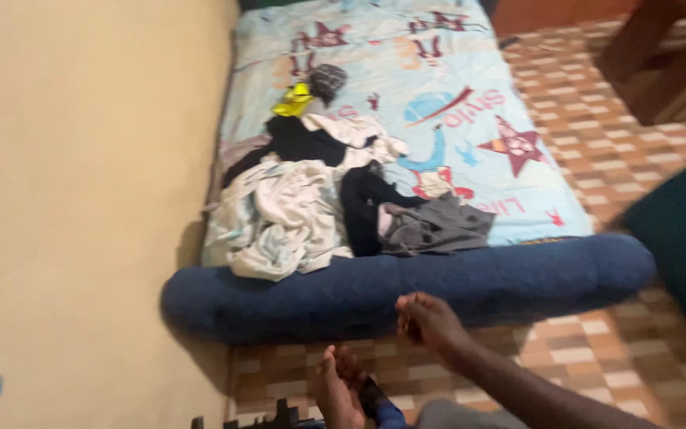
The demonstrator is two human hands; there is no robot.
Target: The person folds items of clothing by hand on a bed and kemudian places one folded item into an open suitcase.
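- The right hand [429,319] reaches out above the floor [597,349] toward the blue bolster [406,287] at the mattress [438,95] end; its fingers look loosely curled and hold nothing that shows, though blur leaves the grip unsure
- The left hand [337,389] is low at the picture's bottom edge, by a dark object [371,396] I cannot make out; whether it grasps this I cannot tell
- The clothes pile [319,199] lies on the mattress just past the bolster, on the side nearer the wall [81,199], apart from both hands
- My judgement: this is the approach, nothing picked up yet; a next move would need a reach over the bolster
- The wall closes in the left side; open tiled floor lies to the right, with a wooden leg [660,56] and a dark green edge [684,230] further off
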